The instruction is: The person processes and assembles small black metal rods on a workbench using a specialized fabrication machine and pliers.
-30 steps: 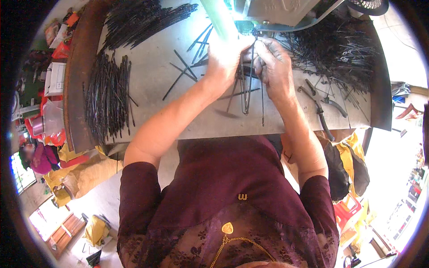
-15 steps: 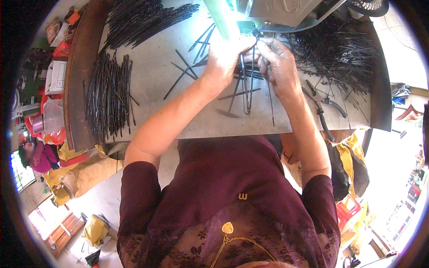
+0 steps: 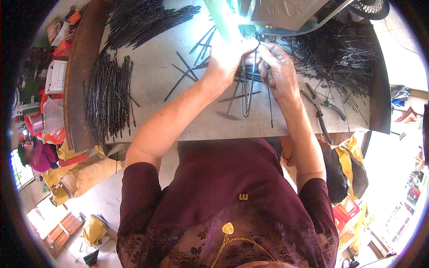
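1. Head view: over the past second, the thin rod (image 3: 270, 105) below our right hand (image 3: 279, 67) has swung its lower end slightly rightward, while both hands have kept almost the same place beside the machine (image 3: 286, 15).
2. We read that as a small change of grip on the same piece, with the close work in hand not yet done.
3. Our right hand, bent and smudged dark, pinches the thin rod, which hangs straight over the table (image 3: 192, 127), its tip short of the near edge.
4. Our left hand (image 3: 225, 58) appears closed on the looped rods (image 3: 248, 105) hanging between the two hands; glare beside the pale tube (image 3: 219, 18) hides the exact hold.
5. Slim, dark, faintly glossy lengths form a rough bundle (image 3: 107, 96) at left, a fanned stack (image 3: 147, 22) beyond it and a wiry tangle (image 3: 344, 49) at right; a few loose rods (image 3: 178, 84) lie crossed.
6. Pliers (image 3: 318, 103) with curved black handles lie spread on the smooth grey tabletop, opposite its brown, rusty-looking rim (image 3: 77, 80).
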`<state>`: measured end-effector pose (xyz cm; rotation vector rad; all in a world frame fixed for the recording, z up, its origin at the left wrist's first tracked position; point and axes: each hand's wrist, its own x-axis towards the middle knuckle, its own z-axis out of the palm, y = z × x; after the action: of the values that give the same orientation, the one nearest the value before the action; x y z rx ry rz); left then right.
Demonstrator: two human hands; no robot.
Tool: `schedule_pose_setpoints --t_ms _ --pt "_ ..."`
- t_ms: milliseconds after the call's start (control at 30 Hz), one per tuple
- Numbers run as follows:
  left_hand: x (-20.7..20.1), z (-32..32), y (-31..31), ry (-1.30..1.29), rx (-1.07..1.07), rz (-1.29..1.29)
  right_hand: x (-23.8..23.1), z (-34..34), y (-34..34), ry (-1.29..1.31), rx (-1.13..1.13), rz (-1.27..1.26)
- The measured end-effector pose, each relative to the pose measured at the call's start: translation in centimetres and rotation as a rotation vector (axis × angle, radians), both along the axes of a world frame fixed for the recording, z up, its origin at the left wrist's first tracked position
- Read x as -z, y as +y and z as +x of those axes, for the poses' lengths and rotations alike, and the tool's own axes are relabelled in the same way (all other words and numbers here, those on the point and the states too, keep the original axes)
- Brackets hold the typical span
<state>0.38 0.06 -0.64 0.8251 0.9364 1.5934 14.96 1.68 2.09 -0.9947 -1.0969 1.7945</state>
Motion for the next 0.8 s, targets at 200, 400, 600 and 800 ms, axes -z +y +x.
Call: schedule_pose_setpoints --t_ms 200,400,600,800 --pt "-0.4 0.5 -0.5 -0.174 0.048 -0.093 -2.1 0.1 0.9 -0.237 -0.093 0.081" --pt "-0.2 1.2 -0.6 -0.132 -0.045 -0.047 1.3 0.0 0.0 0.106 0.027 -0.053" --pt "-0.9 0.8 -0.3 -0.152 -0.043 -0.124 -0.2 -0.1 0.3 -0.096 -0.02 0.032" --pt "-0.6 0.7 0.1 -0.122 -0.033 -0.046 1.5 0.5 0.4 -0.034 -0.064 0.005"
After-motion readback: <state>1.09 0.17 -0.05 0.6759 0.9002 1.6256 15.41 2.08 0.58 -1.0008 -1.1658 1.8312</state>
